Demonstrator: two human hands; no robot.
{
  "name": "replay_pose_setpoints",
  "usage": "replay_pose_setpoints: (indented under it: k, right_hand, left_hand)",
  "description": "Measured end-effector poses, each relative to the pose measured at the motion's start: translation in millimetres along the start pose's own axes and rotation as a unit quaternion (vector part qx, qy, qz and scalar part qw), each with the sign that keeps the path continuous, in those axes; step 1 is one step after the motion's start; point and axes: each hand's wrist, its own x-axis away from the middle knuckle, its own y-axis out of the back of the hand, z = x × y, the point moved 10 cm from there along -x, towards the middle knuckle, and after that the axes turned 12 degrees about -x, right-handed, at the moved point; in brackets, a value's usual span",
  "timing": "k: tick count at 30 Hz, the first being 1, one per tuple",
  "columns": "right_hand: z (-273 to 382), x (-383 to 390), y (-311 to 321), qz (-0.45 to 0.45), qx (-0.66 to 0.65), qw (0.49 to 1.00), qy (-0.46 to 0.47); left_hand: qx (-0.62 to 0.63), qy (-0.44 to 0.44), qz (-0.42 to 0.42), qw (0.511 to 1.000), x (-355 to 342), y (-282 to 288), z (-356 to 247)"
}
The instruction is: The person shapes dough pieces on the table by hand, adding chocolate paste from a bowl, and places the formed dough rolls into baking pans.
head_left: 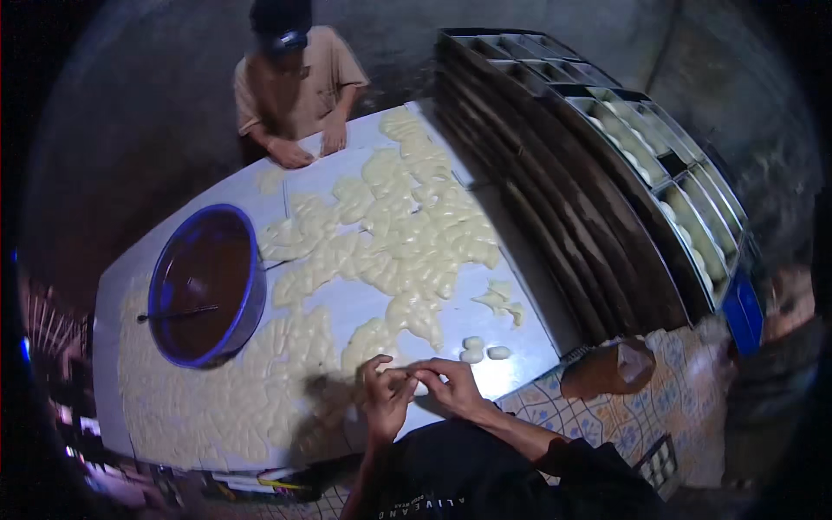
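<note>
At the table's near edge my left hand (387, 400) and my right hand (452, 388) meet with closed fingertips. A small pale piece of dough (421, 390) shows between them, mostly covered by the fingers. Just to the right lie several smooth rolled dough pieces (472, 344). A ragged scrap of flattened dough (501, 301) sits a little beyond those. Thin, wrinkled sheets of pale dough (425, 247) spread over much of the white tabletop (338, 302).
A blue-rimmed tub (205, 286) of brown liquid, with a dark stick across it, stands on the left. Across the table a person (299, 95) works with both hands at the edge. Stacked dark trays (563, 191) rise along the right, the upper ones holding long white dough pieces.
</note>
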Motion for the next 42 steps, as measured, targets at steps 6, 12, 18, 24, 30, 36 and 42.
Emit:
replay_pose_setpoints:
  k: [6, 12, 18, 24, 30, 36, 42]
  right_hand:
    - [-96.4, 65.4, 1.0, 0.216, -0.162, 0.893, -0.360]
    - [-28.6, 29.7, 109.8, -0.028, 0.095, 0.988, -0.117]
    - [-100.7, 5.2, 162.9, 0.015, 0.051, 0.982, -0.182]
    - [-71.2, 7.1, 145.3, 0.070, 0.304, 0.950, -0.018]
    - [-42.6, 17.9, 131.6, 0.112, 0.464, 0.879, 0.020]
    - [-53.9, 17.9, 77.3, 0.170, 0.518, 0.828, 0.129]
    - [-88.6, -1.6, 118.5, -0.125, 0.326, 0.937, -0.007]
  left_hand:
    - [-0.084, -0.217, 0.251, 0.940, 6.6, -44.3, -34.7]
    - [0.073, -0.099, 0.055, 0.991, -7.2, -22.5, -10.2]
    - [0.103, -0.047, 0.100, 0.988, -5.2, -20.1, -1.1]
    - [0.127, -0.047, -0.061, 0.989, 3.9, 66.9, 15.9]
    - [0.207, 0.071, -0.057, 0.974, 27.7, 81.6, 28.6]
    - [0.153, 0.030, 0.076, 0.985, 33.2, 51.8, 52.3]
    - [0.107, 0.025, 0.291, 0.950, 54.7, -20.6, 34.8]
